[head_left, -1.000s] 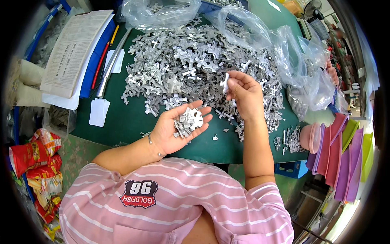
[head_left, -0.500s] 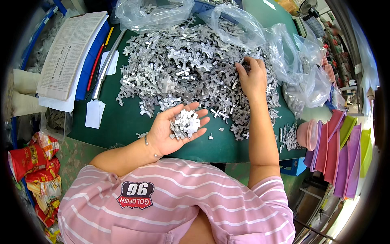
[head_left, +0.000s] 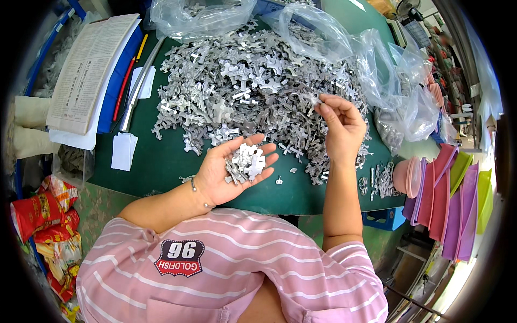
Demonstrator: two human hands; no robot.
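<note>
A wide heap of small grey metal pieces [head_left: 231, 86], many of them cross-shaped, covers the green table. My left hand [head_left: 215, 169] lies palm up in front of the heap, fingers loosely spread, cradling a small pile of cross-shaped metal pieces [head_left: 247, 162]. Over the heap's right side, my right hand [head_left: 346, 129] pinches a small metal piece [head_left: 315, 100] between thumb and index finger; its exact shape is too blurred to tell. Two little loose pieces [head_left: 279, 180] lie on the table just right of my left fingertips.
Clear plastic bags [head_left: 377, 70] edge the heap at the back and right. Smaller metal parts [head_left: 385, 180] and a pink tub [head_left: 407, 176] sit at the right table edge. Leftward lie a metal rod [head_left: 141, 89], pencils [head_left: 125, 89], white cards [head_left: 124, 152] and a blue tray [head_left: 116, 89] under printed paper.
My right hand has drawn back a little from the heap toward the right, rotated, and now holds a small piece in its fingertips. My left hand stays in place with its pile.
</note>
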